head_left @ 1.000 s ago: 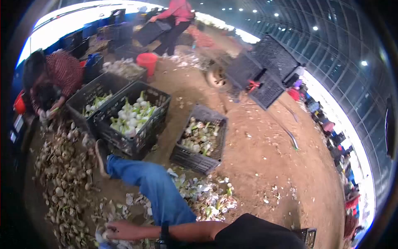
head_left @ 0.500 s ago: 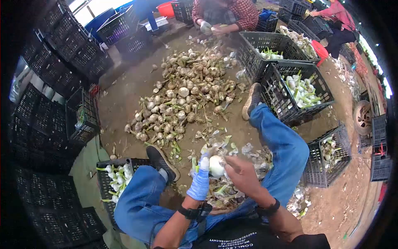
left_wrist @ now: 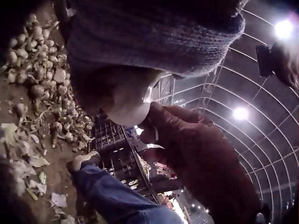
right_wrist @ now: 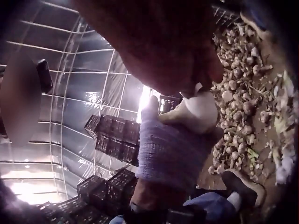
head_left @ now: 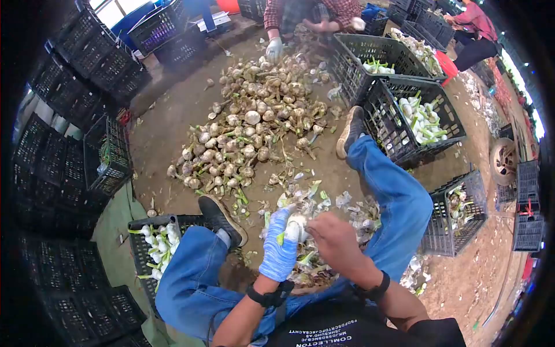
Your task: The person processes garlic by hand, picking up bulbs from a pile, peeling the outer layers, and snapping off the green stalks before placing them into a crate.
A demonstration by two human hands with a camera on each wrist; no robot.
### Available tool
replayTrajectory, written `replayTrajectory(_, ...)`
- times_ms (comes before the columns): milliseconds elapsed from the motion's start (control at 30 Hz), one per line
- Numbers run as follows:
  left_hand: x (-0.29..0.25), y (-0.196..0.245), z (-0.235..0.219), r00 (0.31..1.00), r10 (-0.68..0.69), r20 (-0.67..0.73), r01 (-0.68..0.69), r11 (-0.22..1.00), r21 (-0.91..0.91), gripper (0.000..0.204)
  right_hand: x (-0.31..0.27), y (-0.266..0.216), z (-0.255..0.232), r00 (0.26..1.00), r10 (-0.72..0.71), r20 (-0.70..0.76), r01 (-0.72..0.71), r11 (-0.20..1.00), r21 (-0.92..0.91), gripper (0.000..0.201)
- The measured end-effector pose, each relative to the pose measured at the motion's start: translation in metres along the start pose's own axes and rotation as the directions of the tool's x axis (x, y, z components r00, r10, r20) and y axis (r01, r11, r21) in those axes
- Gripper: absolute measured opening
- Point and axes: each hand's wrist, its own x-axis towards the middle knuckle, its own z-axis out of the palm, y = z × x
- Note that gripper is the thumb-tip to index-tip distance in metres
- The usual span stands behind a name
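My left hand (head_left: 278,246), in a blue-and-white knit glove, grips a white garlic bulb (head_left: 295,226) by its stem end. From the right, my bare right hand (head_left: 340,242) comes up against the bulb with curled fingers. In the left wrist view, its thumb and fingertips (left_wrist: 156,112) pinch thin garlic skin at the side of the bulb (left_wrist: 128,106). A pale scrap of skin stands at those fingertips in the right wrist view, beside the smooth white bulb (right_wrist: 202,112). Loose garlic peelings (head_left: 347,202) lie on the ground below both hands.
Ahead lies a heap of unpeeled garlic (head_left: 248,133). Crates of white garlic stand by my left knee (head_left: 139,240) and beyond my right foot (head_left: 393,115). Another crate (head_left: 445,225) sits at the right. Stacked black crates (head_left: 52,168) line the left. Across the heap, a person's gloved hand (head_left: 274,50) reaches in.
The view has swung from the right side down to my lap. Both hands came together at the bulb; my right fingers have curled in against it. The person opposite now reaches into the heap.
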Motion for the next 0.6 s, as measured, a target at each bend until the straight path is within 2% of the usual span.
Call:
replayTrajectory(133,0.002,0.0,0.001,0.999,0.026,-0.021,-0.024,0.998,0.066,0.045,-0.005,-0.007,0.007,0.998,0.036,0.042,-0.031,0.994,-0.102,0.017)
replayTrajectory(267,0.001,-0.007,0.001,0.997,0.071,0.017,-0.073,0.991,0.109,0.05,0.0,0.002,0.008,0.999,0.047,0.003,-0.046,0.996,-0.081,0.013)
replayTrajectory(333,0.0,-0.007,-0.001,0.997,0.002,0.081,0.007,0.994,-0.108,0.059,0.003,0.021,0.008,0.994,0.107,-0.013,-0.108,0.994,-0.02,0.011)
replayTrajectory(367,0.0,-0.005,-0.003,0.997,0.002,0.083,0.007,0.994,-0.108,0.059,0.003,0.036,0.01,0.994,0.108,-0.014,-0.109,0.994,-0.02,0.011)
replayTrajectory(433,0.004,0.011,-0.006,0.964,0.161,0.212,-0.131,0.98,-0.147,0.068,0.002,0.063,0.01,0.935,0.354,-0.033,-0.351,0.933,0.083,0.014)
replayTrajectory(467,0.001,0.016,-0.006,0.972,0.114,0.206,-0.082,0.984,-0.157,0.074,0.0,0.071,0.004,0.923,0.383,0.037,-0.385,0.912,0.142,0.022)
replayTrajectory(500,0.0,0.02,-0.005,0.972,0.112,0.204,-0.08,0.984,-0.157,0.074,0.0,0.066,0.001,0.923,0.384,0.039,-0.385,0.912,0.142,0.022)
replayTrajectory(533,0.0,0.023,-0.004,0.98,0.058,0.188,-0.022,0.982,-0.189,0.075,0.001,0.056,-0.004,0.842,0.513,0.165,-0.524,0.707,0.475,0.024)
replayTrajectory(567,0.0,0.024,-0.004,0.985,0.005,0.171,0.033,0.975,-0.22,0.076,0.001,0.048,-0.007,0.751,0.571,0.332,-0.597,0.374,0.71,0.027)
replayTrajectory(600,0.0,0.023,-0.006,0.981,0.003,0.192,0.048,0.965,-0.256,0.076,0.002,0.045,-0.012,0.749,0.54,0.384,-0.623,0.377,0.686,0.033)
